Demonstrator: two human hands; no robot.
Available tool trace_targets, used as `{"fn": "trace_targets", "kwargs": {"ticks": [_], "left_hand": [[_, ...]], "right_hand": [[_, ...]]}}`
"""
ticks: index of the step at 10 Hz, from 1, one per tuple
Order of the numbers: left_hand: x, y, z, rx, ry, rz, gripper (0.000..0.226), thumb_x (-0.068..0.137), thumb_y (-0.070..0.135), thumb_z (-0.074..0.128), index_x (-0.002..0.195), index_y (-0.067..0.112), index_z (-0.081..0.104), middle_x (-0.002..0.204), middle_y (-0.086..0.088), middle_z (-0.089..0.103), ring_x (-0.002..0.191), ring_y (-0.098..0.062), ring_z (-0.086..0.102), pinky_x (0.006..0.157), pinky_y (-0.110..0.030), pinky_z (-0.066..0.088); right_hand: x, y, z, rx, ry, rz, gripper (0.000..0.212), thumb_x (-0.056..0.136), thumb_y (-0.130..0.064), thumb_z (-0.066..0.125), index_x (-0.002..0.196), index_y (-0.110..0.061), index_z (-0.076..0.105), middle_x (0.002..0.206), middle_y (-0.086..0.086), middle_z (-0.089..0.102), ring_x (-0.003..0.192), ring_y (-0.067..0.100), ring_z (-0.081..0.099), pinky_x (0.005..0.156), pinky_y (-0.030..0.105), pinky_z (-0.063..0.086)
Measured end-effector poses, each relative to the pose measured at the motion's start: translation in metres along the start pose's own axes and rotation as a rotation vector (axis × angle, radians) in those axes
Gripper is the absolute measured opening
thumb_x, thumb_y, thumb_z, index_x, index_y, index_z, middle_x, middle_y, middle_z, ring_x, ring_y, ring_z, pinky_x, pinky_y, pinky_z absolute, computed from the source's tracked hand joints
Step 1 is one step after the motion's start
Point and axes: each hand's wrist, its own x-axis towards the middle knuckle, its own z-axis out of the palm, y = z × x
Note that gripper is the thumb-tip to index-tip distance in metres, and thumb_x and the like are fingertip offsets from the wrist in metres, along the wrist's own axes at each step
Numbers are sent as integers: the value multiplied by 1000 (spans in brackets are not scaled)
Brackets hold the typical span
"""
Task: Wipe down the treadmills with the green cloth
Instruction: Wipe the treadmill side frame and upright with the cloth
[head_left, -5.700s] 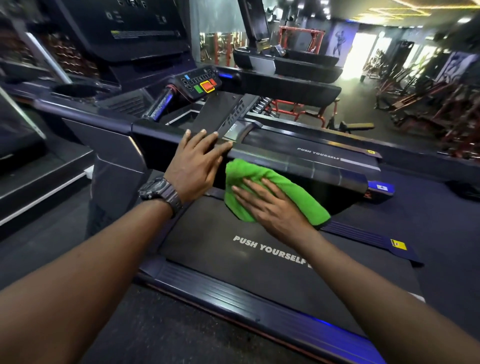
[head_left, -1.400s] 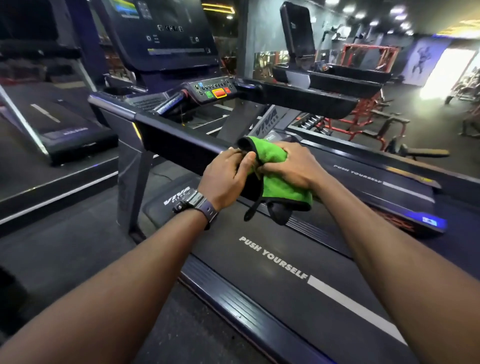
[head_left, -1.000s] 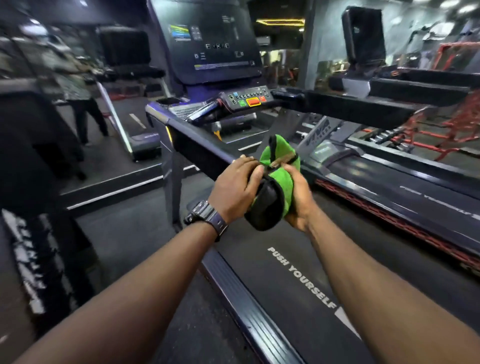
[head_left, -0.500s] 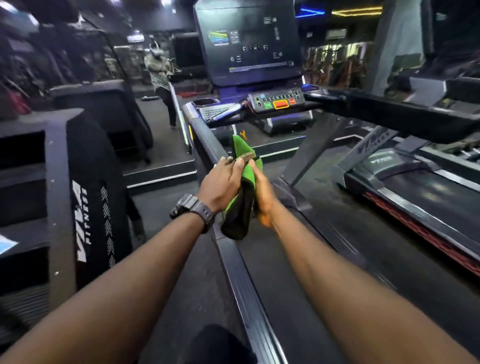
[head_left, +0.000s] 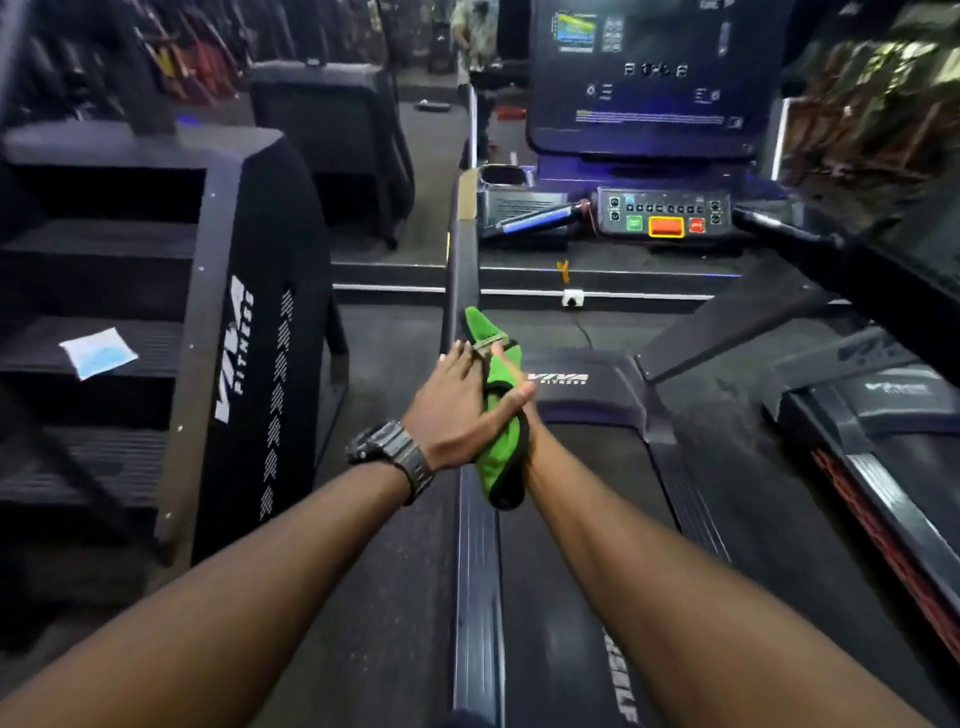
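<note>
The green cloth (head_left: 500, 452), with a dark edge, is folded upright and pressed between my two hands in front of me. My left hand (head_left: 457, 410), with a dark watch on its wrist, lies flat against the cloth's left side. My right hand (head_left: 522, 397) is mostly hidden behind the cloth; only fingertips show over its edge. Both are held above the left side rail (head_left: 475, 587) of the treadmill, beside its handrail (head_left: 460, 270). Its console (head_left: 662, 213) with coloured buttons and its screen (head_left: 644, 73) stand ahead.
A black stair machine (head_left: 228, 332) marked VIVA FITNESS stands close on the left, with a pale wipe packet (head_left: 97, 352) on a step. Another treadmill (head_left: 883, 415) lies to the right. A person (head_left: 475, 31) stands far back. A wall socket (head_left: 571, 298) sits below the console.
My view swung left, from the belt side of the treadmill to facing its console head-on. Both hands took the cloth off the handrail and folded it upright between them.
</note>
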Motion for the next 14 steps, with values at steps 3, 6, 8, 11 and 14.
{"fn": "trace_targets", "kwargs": {"ticks": [3, 6, 8, 11, 14], "left_hand": [[-1, 24, -14, -50, -105, -187, 107, 76, 83, 6, 150, 8, 25, 159, -11, 18, 149, -18, 10, 122, -34, 7], [33, 42, -20, -197, 123, -477, 41, 102, 27, 36, 130, 7, 57, 140, -9, 53, 132, -23, 46, 109, -30, 31], [74, 31, -21, -204, 159, -580, 58, 96, 45, 24, 120, 8, 61, 132, -16, 58, 125, -31, 52, 104, -38, 39], [113, 36, -16, -222, 156, -631, 60, 91, 47, 27, 130, 13, 57, 135, -13, 56, 126, -28, 52, 105, -36, 39], [159, -7, -15, -210, 110, -539, 52, 97, 41, 29, 130, 13, 57, 138, -5, 55, 131, -18, 48, 110, -33, 35]], "right_hand": [[-15, -16, 9, 43, 44, -2, 103, 47, -90, 59, 123, -22, 46, 104, -6, 55, 97, 11, 52, 97, 28, 45], [-22, 3, 9, 161, -12, 223, 54, 83, -65, 51, 122, -29, 60, 122, 8, 67, 114, 26, 62, 99, 46, 50], [65, -23, -3, -13, -23, 153, 66, 76, -72, 54, 126, -30, 57, 123, 1, 66, 116, 20, 61, 104, 44, 46], [109, -17, -10, 121, -74, 263, 69, 64, -85, 48, 104, -31, 66, 103, 0, 71, 96, 22, 68, 90, 48, 54], [138, -17, -1, 70, 88, 298, 75, 63, -88, 50, 112, -33, 62, 110, -1, 70, 97, 20, 67, 91, 50, 53]]}}
